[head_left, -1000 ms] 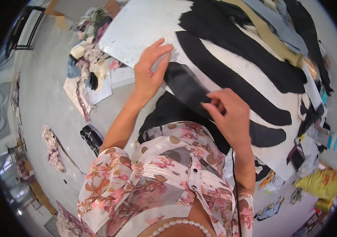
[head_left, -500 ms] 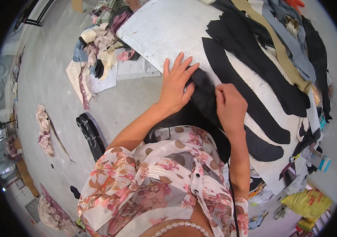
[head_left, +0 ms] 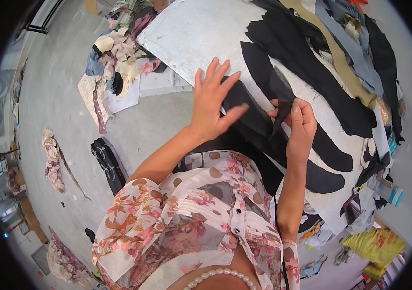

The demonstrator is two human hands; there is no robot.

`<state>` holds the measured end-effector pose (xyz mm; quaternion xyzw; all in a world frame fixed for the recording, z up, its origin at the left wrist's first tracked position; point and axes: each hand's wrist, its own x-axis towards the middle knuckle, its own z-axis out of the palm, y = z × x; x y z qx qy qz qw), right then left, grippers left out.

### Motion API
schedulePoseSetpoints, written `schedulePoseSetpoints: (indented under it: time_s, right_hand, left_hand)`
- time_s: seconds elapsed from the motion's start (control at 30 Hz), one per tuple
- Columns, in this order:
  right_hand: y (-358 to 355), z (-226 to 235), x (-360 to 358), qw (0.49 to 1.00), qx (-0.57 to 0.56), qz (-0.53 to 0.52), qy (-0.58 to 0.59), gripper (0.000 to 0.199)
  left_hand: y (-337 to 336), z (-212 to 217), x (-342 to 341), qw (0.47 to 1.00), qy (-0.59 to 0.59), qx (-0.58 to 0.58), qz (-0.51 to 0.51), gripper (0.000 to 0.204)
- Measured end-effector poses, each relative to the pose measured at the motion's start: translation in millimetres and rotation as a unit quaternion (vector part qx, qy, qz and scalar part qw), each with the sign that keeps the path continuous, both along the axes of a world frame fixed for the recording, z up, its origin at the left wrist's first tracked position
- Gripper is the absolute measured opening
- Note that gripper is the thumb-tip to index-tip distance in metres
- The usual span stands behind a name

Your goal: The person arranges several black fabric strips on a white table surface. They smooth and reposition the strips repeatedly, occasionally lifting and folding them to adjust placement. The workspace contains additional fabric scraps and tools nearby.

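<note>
My left hand (head_left: pixel 212 104) lies open, fingers spread, at the near edge of the table (head_left: pixel 201 36), beside and partly over a black fabric piece (head_left: pixel 252 110). My right hand (head_left: pixel 301 121) is closed on a thin, slightly see-through dark fabric piece (head_left: pixel 281 87), pinched between thumb and fingers. Its free end stands up above the table, and part of it hangs below the fingers. Whether it is joined to the black piece beneath, I cannot tell. Just beyond my right hand is a long curved black fabric piece (head_left: pixel 334 153), with wider black cut pieces (head_left: pixel 312 72) farther back.
A tan strip (head_left: pixel 331 36) and grey-blue cloth (head_left: pixel 346 55) lie along the table's far right. Fabric scraps (head_left: pixel 119 53) are heaped beyond its left edge. A tied black bundle (head_left: pixel 107 162) rests on the floor at left. A yellow sack (head_left: pixel 377 244) stands lower right.
My right hand has moved right and lifted the thin dark piece from the black fabric. My left hand has shifted slightly left, its thumb now stretched over the cloth.
</note>
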<state>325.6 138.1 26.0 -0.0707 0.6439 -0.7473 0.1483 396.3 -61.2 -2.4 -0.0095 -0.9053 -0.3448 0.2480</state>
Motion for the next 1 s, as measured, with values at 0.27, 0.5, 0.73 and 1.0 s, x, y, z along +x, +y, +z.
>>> schedulePoseSetpoints:
  time_s: [0.27,0.5,0.73,1.0]
  right_hand:
    - [28.9,3.6,-0.5,0.990,-0.105,-0.096,0.009,0.022]
    - [120.2,8.3,1.8,0.965,-0.212,-0.150,0.017,0.025]
    - [307.6,35.3,58.2,0.960,-0.040,-0.270,0.066,0.029]
    - [417.8,50.6,110.4,0.900,0.126,-0.412,0.068,0.021]
  left_hand:
    - [10.0,-15.9,-4.1,0.996,-0.049,-0.055,-0.052,0.065]
    - [7.2,-20.8,-6.5,0.994,-0.052,-0.068,-0.069,0.063]
    - [3.6,-23.7,-6.6,0.992,-0.053,-0.090,-0.069,0.058]
    - [-0.8,-23.0,-6.4,0.992,-0.036,-0.092,-0.074,0.055]
